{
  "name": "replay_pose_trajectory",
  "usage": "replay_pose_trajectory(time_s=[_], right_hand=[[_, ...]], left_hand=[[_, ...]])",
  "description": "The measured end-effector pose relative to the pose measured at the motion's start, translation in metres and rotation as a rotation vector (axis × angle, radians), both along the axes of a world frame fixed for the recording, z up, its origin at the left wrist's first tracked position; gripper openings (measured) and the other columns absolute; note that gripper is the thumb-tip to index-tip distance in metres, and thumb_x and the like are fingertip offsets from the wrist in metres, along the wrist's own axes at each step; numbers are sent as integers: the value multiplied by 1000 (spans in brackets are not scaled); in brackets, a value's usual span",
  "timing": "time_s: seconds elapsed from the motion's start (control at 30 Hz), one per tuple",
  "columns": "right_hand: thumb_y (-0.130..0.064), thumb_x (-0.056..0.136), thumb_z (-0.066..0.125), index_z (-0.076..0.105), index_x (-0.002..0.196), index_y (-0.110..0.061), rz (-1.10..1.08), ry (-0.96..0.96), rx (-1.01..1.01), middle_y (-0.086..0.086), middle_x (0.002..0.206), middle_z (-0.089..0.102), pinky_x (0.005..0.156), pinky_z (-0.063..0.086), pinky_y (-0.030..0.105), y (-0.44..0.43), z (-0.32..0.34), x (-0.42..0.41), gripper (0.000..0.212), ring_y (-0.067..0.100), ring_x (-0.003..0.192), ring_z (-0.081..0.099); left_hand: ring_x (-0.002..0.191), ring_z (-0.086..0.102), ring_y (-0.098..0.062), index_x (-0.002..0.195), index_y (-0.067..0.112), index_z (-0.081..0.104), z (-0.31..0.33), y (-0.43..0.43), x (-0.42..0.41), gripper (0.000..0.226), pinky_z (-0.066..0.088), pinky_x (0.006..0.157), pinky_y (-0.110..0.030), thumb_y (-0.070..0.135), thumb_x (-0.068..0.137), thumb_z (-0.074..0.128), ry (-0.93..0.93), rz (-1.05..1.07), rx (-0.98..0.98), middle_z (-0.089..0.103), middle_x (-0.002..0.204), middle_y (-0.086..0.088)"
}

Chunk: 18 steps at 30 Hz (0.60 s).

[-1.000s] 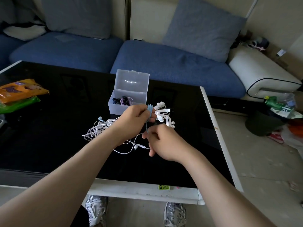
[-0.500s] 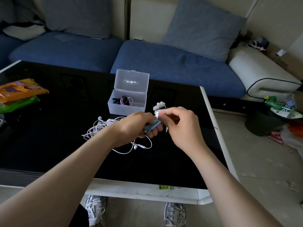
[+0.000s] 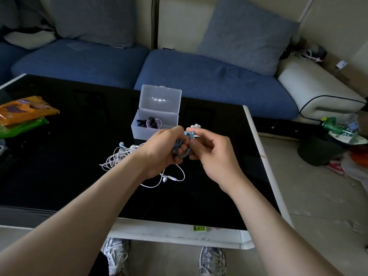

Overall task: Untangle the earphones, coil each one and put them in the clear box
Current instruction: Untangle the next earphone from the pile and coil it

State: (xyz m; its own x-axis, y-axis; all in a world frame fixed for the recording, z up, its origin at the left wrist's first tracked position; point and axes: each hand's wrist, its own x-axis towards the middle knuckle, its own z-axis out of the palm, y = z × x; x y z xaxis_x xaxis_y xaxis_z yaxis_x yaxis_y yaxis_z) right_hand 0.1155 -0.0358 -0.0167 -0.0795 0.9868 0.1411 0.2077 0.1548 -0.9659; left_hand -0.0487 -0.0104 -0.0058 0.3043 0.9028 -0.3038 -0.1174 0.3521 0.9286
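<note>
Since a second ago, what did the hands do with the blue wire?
The right hand rose from below the coiled blue earphone cable to pinch its top end. The left hand kept gripping it. The clear plastic box and white earphone tangle stayed put.

blue earphones [image 3: 188,135] mostly hidden, snack packets [image 3: 23,112] cropped

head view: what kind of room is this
Most likely a home living room: a blue sofa with a cushion sits behind a low black table, and household clutter lies on the floor to the right.
</note>
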Motion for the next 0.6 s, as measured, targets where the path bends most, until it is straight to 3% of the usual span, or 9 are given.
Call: replay_pose_trajectory(time_s=[0.2,0.33,0.47,0.53,0.6], right_hand=[[-4,106,61,76,124,-25,-77,-10,111,5,95,79,73,62,30,7,-3,-7,31,16,85,77],[-10,106,60,75,129,-21,-124,-122,189,-6,94,79,77,64,34,7,-4,-13,29,9,85,77],[-8,106,59,73,130,-16,-145,-185,280,-14,96,75,78,55,15,2,-1,-23,29,0,89,73],[-6,105,60,71,132,-16,-152,-203,288,-13,96,75,79,54,13,1,-2,-26,31,1,91,73],[-6,104,61,71,133,-16,-161,-221,291,-9,98,76,81,56,17,2,-3,-28,32,4,92,73]], left_hand=[[73,46,-27,74,14,56,3,0,11,32,32,59,-32,24,104,52,96,92,170,48,66,-4],[54,49,-11,73,16,58,0,-1,15,48,38,58,-31,43,111,47,152,153,253,52,59,5],[68,52,-19,109,-8,66,0,3,12,54,43,68,-35,43,109,50,168,171,223,62,84,-11],[69,59,-12,104,-6,70,0,3,8,50,48,68,-28,40,110,51,181,189,241,67,84,-9],[77,64,-12,99,-3,73,-1,2,4,53,56,79,-37,44,109,51,204,181,273,74,87,-16]])
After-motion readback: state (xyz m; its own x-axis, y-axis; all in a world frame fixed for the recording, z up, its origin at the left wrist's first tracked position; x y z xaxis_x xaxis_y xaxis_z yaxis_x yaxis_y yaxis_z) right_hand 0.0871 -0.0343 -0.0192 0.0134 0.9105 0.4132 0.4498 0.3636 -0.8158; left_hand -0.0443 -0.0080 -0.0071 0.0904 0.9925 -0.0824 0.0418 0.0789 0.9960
